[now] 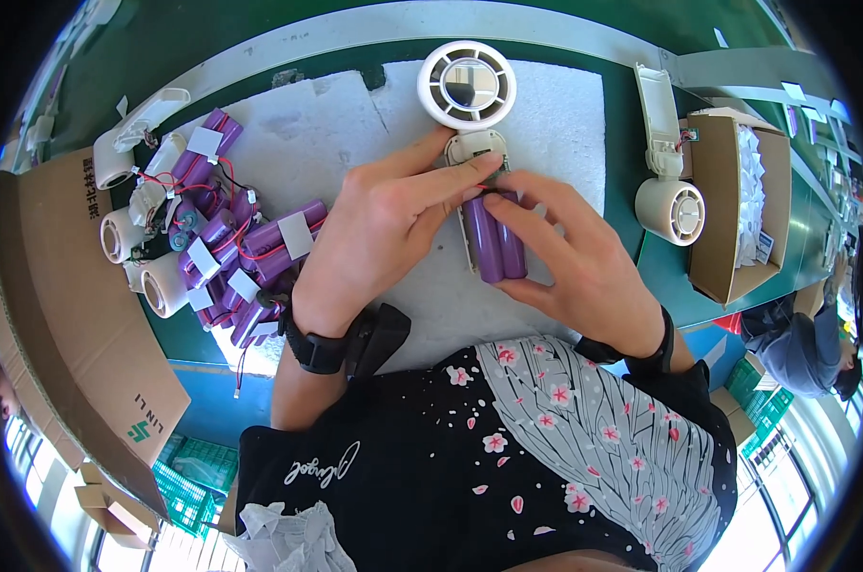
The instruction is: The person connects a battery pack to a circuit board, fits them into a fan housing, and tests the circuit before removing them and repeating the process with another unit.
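A white handheld fan (436,119) lies in front of me, its round grille at the far end and its handle open toward me. My left hand (369,219) is closed about the upper handle, index finger across the small circuit area; whether a wire is pinched there is hidden. A purple two-cell battery pack (496,243) lies over the open handle. My right hand (579,253) grips the pack, with thumb below it and fingers at its top end, close to the left fingertips.
A white foam board (565,124) lies under the work. At left are piled purple battery packs (274,243), several white fan bodies (163,286) and a large cardboard box (64,286). At right, another opened fan (662,143) lies beside a carton (775,229) of white pieces. Another person (803,348) is far right.
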